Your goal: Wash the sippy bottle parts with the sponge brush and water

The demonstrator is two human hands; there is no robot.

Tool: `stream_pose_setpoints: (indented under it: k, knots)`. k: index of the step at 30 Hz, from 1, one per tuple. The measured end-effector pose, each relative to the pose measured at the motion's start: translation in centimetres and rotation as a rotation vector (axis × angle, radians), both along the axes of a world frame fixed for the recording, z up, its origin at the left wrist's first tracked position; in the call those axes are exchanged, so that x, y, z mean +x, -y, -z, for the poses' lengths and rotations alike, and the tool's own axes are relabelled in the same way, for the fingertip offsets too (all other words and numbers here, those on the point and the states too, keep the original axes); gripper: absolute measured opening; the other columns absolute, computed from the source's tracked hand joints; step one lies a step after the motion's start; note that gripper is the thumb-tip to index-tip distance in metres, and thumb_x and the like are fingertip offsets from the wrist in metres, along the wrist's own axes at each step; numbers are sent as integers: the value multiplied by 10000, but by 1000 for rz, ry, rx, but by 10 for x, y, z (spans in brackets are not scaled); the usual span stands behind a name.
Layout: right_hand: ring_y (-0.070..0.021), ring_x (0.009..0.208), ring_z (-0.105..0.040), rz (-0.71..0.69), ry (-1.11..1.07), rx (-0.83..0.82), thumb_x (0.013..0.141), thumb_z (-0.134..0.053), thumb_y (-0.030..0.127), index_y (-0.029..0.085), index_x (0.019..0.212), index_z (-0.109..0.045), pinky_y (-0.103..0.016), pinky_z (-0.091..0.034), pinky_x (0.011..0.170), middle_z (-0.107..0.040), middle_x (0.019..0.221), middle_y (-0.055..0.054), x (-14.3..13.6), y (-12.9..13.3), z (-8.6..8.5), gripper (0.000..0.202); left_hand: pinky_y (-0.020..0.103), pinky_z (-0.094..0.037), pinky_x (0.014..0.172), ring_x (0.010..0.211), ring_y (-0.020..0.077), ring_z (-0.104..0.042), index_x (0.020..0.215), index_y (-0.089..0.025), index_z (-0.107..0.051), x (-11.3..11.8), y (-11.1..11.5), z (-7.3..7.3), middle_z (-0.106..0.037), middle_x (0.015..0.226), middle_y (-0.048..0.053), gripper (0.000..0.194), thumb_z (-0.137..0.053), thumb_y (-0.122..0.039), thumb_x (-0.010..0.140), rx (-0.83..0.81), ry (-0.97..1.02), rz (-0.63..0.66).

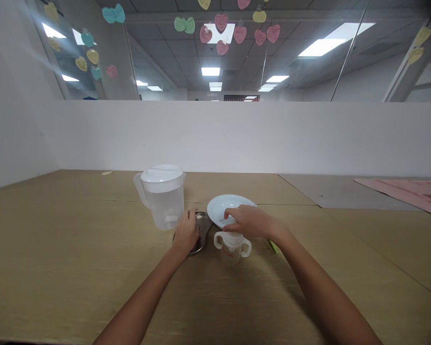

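My left hand is closed over the left side of a shiny metal kidney dish, hiding part of it. A small clear cup with two white handles stands upright in front of me, a little orange marking showing on its side. Above its white top hovers my right hand, fingers curled in a pinch; whatever lies between the fingertips is too small to make out. Behind the cup and partly covered by this hand is a white bowl. Something thin and green lies under the right wrist.
A lidded translucent pitcher stands behind my left hand, its handle to the left. A flat pale piece lies near the back wall. Pink cloth covers the far right. A white partition with a window above closes off the back.
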State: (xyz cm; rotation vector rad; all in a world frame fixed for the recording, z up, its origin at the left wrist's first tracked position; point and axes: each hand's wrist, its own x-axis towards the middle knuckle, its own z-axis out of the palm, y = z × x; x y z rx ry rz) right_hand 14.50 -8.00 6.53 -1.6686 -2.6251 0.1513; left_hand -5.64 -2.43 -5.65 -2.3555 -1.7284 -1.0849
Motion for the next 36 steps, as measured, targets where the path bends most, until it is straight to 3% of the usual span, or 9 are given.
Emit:
stream_pose_setpoints:
  k: [3, 5, 8, 11, 15, 18, 24, 30, 36]
  knots:
    - [-232, 833, -580, -8, -64, 71, 806, -465, 561, 178, 1110, -536, -297, -395, 663, -638, 921, -92, 1, -3, 1, 494, 386, -442, 829, 977, 229, -520, 1185, -168, -403, 4, 6, -8, -514, 1044, 102, 406, -513, -232, 800, 167, 175, 11]
    - [-233, 964, -555, -68, -183, 180, 788, -537, 502, 185, 1207, -469, -320, -413, 761, -600, 1077, -102, -1, -5, 4, 530, 393, -430, 871, 1017, 227, -514, 1149, -190, -424, 6, 11, -10, -520, 1059, 97, 387, -546, -303, 800, 347, 239, 63]
    - [-192, 1163, -443, -305, -376, 280, 766, -612, 300, 222, 1313, -358, -323, -368, 925, -464, 1299, -73, -6, -7, 7, 608, 406, -422, 913, 1071, 231, -503, 1058, -215, -454, 12, 21, -6, -532, 1069, 91, 338, -595, -320, 769, 521, 265, 167]
    - [-162, 1128, -478, -476, -464, 242, 770, -600, 234, 251, 1262, -434, -294, -370, 932, -520, 1248, -28, -9, -5, 4, 519, 431, -428, 918, 1093, 241, -499, 1031, -220, -438, 20, 31, -3, -533, 1048, 95, 327, -600, -312, 762, 550, 345, 195]
    - [-181, 1035, -530, -364, -513, 297, 722, -622, 254, 228, 1176, -503, -294, -400, 875, -568, 1164, -34, -1, 3, -8, 470, 435, -408, 951, 1197, 256, -420, 1245, -196, -269, 35, 43, -6, -397, 1254, 166, 530, -533, -324, 804, 411, 534, 372]
    - [-178, 1045, -505, -306, -561, 333, 691, -611, 231, 220, 1212, -449, -286, -395, 870, -520, 1203, -46, 12, 8, -17, 546, 439, -352, 1005, 1239, 254, -375, 1328, -215, -163, 43, 51, -4, -328, 1342, 157, 673, -555, -329, 794, 168, 500, 563]
    - [-158, 796, -530, -250, -270, -53, 680, -618, 296, 239, 1052, -519, -235, -390, 624, -581, 932, -11, 27, 3, -15, 390, 440, -396, 943, 1103, 240, -508, 1358, -232, -153, 51, 60, 0, -495, 1228, 125, 775, -620, -361, 753, -221, 518, 547]
    - [-141, 730, -502, -212, -142, -121, 634, -644, 221, 229, 1050, -491, -198, -325, 547, -553, 855, -6, 17, -4, -6, 443, 409, -433, 887, 1052, 241, -547, 1333, -240, -227, 52, 63, -12, -545, 1182, 103, 799, -676, -390, 691, -314, 515, 553]
    - [-170, 762, -521, -186, -53, -60, 608, -634, 184, 199, 993, -477, -209, -307, 543, -569, 855, -31, 6, 2, -4, 417, 424, -431, 889, 1065, 259, -538, 1259, -227, -366, 54, 63, -7, -551, 1181, 94, 685, -680, -401, 676, -199, 472, 489]
